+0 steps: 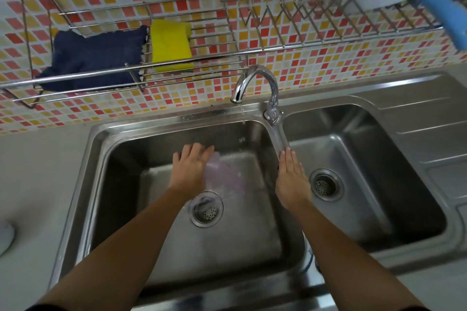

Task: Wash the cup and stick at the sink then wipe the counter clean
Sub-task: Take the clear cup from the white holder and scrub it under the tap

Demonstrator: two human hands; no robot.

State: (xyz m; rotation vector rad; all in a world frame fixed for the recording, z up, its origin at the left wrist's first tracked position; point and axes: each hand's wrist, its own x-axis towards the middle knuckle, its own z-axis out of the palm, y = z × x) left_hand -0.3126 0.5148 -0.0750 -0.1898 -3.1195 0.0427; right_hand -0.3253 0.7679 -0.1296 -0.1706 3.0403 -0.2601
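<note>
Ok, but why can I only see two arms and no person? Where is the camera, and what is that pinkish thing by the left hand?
The camera sits on the person's head and looks down, so you see only their arms, just as they see them. There is only this one picture. They stand at a metal sink with two bowls and a tap. The left hand holds a see-through pinkish cup over the left bowl; it looks blurred. The right hand is flat and open and holds nothing. Its fingertips are close to the tap's long handle. On the wire rack against the tiled wall lie a dark blue cloth and a yellow sponge. I can see no stick.
</note>
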